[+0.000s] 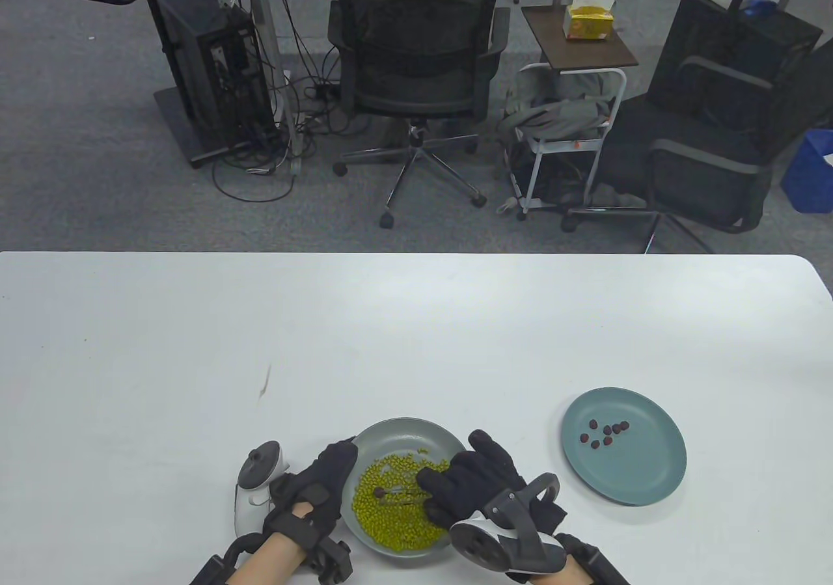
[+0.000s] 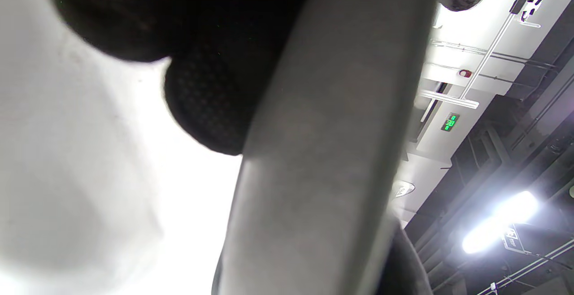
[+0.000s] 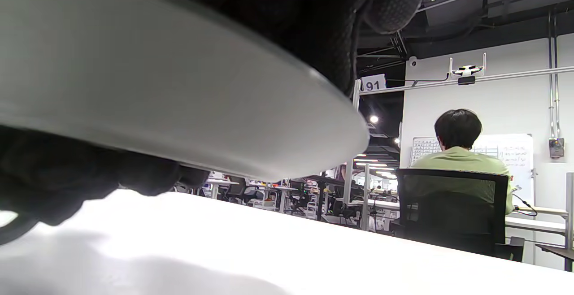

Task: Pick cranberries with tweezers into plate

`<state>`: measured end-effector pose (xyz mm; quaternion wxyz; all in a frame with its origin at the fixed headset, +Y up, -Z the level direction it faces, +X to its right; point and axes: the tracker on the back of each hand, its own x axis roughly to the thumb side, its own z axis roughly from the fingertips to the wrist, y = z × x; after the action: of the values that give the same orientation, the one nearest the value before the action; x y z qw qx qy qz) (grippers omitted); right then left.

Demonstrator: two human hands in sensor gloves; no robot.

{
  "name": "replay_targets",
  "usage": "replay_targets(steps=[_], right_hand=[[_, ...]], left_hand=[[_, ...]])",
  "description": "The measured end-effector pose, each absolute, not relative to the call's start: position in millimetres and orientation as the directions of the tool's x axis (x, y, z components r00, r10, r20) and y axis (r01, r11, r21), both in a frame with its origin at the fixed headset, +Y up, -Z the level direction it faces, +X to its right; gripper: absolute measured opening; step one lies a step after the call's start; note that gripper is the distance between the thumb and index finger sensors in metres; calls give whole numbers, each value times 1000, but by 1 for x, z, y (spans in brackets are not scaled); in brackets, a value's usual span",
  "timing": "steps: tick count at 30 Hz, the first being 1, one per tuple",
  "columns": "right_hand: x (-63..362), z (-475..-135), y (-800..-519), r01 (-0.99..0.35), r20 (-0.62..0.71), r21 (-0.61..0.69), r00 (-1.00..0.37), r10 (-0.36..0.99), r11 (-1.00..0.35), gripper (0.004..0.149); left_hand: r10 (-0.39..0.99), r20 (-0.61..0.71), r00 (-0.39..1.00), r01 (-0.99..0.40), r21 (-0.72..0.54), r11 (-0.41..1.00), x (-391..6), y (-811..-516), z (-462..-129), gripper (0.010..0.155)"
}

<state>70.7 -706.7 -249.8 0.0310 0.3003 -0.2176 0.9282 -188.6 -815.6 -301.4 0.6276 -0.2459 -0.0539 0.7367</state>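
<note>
table (image 1: 195, 325): white, both plates sit near its front edge.
grey plate (image 1: 416, 430): heaped with green beans (image 1: 390, 520); one dark cranberry (image 1: 379, 492) still lies among them.
teal plate (image 1: 651, 474): off to the right, about seven cranberries (image 1: 605, 432) already dropped in.
left hand (image 1: 319, 487): holds the grey plate's left rim.
right hand (image 1: 475, 481): closed round the tweezers (image 1: 407, 497), tips at that cranberry.
progress: looks nearly done, one visible berry left.
</note>
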Motion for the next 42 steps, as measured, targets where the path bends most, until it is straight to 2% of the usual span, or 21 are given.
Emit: replay_targets(steps=[21,27,36,39,42], right_hand=[[72,-252,-710,-175,570,-385,-818,-84,-906,45],[84,-251,-699,-208,553,-405,-831,-57,-890,46],[148,-273,-678,-233,385,-439,-922,53,-868,46],[184,-288,-674,-244,285,-444,-951,122,-862,46],[231,-308,-674,-235,133,-413,-971,198,-880,46]], left_hand=[[952,-299,-64,-895,-405,-188,-183,-818,-298,60],[952,-302,-54,-891,-415,-182,-181,-819,-296,60],[951,-306,-50,-892,-414,-180,-181,-819,-296,60],[952,-303,-50,-898,-404,-176,-182,-819,-298,59],[950,-307,-62,-894,-406,-190,-182,-818,-297,59]])
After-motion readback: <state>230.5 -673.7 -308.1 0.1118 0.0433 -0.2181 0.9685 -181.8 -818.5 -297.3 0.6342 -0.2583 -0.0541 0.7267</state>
